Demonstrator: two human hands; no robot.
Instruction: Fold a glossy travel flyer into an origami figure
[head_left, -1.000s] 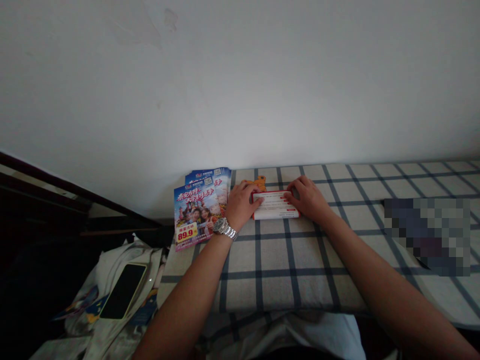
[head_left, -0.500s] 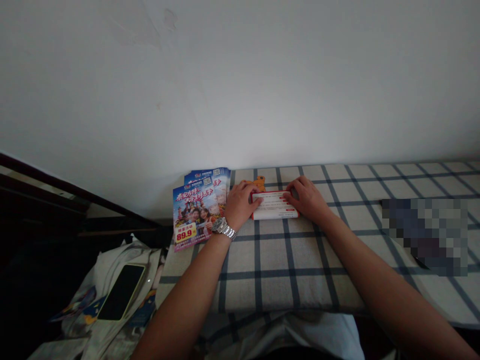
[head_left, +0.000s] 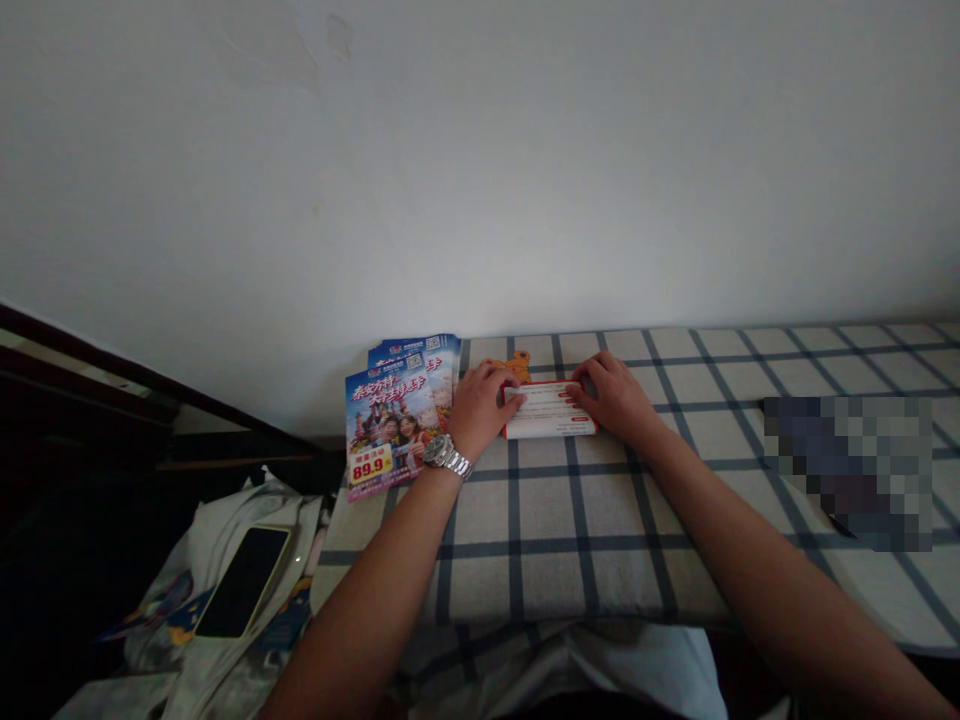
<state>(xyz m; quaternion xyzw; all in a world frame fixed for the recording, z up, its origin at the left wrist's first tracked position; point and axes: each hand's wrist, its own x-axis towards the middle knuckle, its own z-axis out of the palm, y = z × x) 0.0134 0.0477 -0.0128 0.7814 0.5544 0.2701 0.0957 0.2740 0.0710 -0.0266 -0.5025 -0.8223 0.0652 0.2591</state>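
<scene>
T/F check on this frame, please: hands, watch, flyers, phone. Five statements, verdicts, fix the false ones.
1. The left hand and right hand both touch the rectangular red-edged white printed paper. True.
2. The silver metal-link wristwatch is worn just behind the right hand. False: behind the left hand.
3. The overlapping blue-and-pink paper flyers lie right of the printed paper. False: left of it.
4. The dark-screened rectangular phone has a pale yellow-green edge. True.
5. The flyers show the figure 89.9. True.

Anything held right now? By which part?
Yes: the red-edged white printed paper, left hand at its left end, right hand at its right, thumbs on its face.
</scene>
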